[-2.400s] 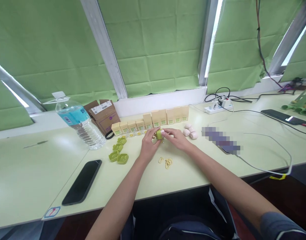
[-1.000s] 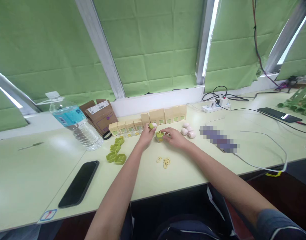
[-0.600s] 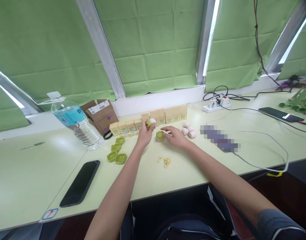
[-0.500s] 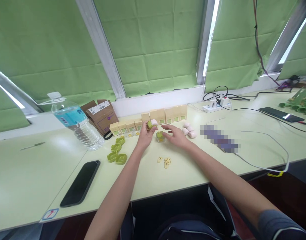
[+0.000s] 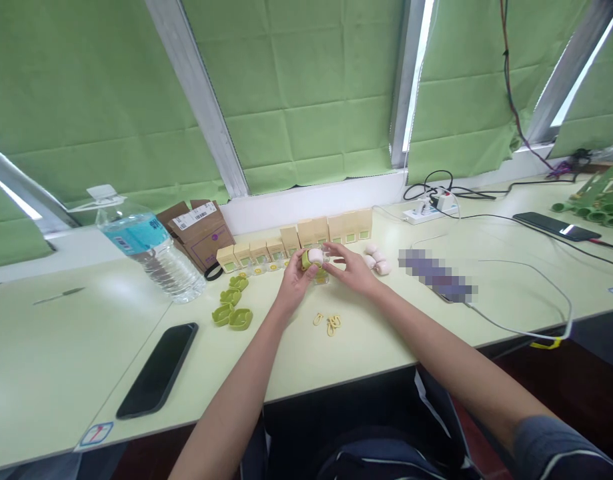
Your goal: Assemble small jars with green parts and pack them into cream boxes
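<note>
My left hand (image 5: 297, 280) is closed around a small green cup-shaped piece (image 5: 305, 261) with a pale pink rounded piece (image 5: 315, 256) in its opening. Close by on the right, my right hand (image 5: 352, 272) has its thumb and fingers curved about what looks like a clear edge; its grip there is hard to make out. Below the fingertips, a small clear container (image 5: 321, 276) with yellow inside stands on the table, partly hidden. Several yellow loops (image 5: 333, 324) lie nearer to me. Green petal-edged cups (image 5: 241, 319) sit to the left, and pale pink pieces (image 5: 381, 267) to the right.
Small cream boxes with windows (image 5: 336, 230) line the back. At the left are a water bottle (image 5: 156, 247), a brown carton (image 5: 206, 233) and a black phone (image 5: 157, 370). A power strip (image 5: 430, 212) and cables lie at the back right, with another phone (image 5: 556, 227) beyond.
My left hand has moved right with the green and pink pieces, now close to my right fingertips and in front of the clear container. The green top of that container no longer shows clearly.
</note>
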`<state>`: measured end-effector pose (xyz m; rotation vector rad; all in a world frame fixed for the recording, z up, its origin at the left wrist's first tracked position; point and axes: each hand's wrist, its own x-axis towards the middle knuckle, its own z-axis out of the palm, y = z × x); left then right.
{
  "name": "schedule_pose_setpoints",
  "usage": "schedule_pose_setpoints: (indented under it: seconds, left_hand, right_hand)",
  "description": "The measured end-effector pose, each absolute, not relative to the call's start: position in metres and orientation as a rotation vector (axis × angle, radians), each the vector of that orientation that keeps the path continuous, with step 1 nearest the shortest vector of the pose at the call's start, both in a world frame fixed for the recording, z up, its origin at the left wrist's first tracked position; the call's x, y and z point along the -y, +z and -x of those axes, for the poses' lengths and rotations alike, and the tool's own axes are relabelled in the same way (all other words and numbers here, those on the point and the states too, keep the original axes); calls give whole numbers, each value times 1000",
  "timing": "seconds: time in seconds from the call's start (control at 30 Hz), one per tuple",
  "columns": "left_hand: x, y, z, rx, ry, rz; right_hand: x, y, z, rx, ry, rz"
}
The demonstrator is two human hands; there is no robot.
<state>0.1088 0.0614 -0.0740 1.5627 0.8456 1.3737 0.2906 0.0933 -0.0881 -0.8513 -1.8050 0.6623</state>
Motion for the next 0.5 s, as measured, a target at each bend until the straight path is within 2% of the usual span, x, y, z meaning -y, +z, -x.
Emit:
schedule_pose_setpoints:
  seconds: [0.5]
  left_hand:
    - [-56,-71,-111,-772,1392,-1557]
  right_hand:
    - [-87,-80,-290,1705,593,958]
